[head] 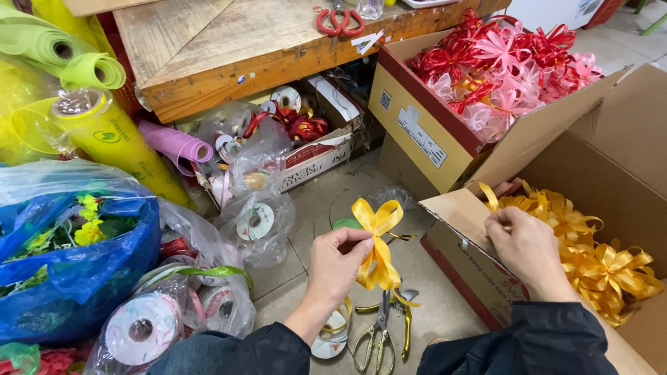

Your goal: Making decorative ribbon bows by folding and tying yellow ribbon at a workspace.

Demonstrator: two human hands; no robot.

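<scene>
**Yellow bow pinched at its knot, other hand in the box of bows**

Nearest the camera, two dark sleeves frame a pair of gold-handled scissors (379,333) lying on the floor, directly below the yellow ribbon bow (377,243). The left hand (335,260) holds that bow up over the floor, fingers pressed together in a pinch on its knot, loops above and tails hanging below. The bow looks light, soft and rather slick; it would crush easily, so the tied centre seems the safest hold. To the right of the bow, the right hand (526,244) rests at the edge of an open cardboard box (464,267) of similar gold bows (597,267), fingers curled down and touching them; whether it grips one I cannot tell. Above the bow stands a box of red and pink bows (500,66).
</scene>
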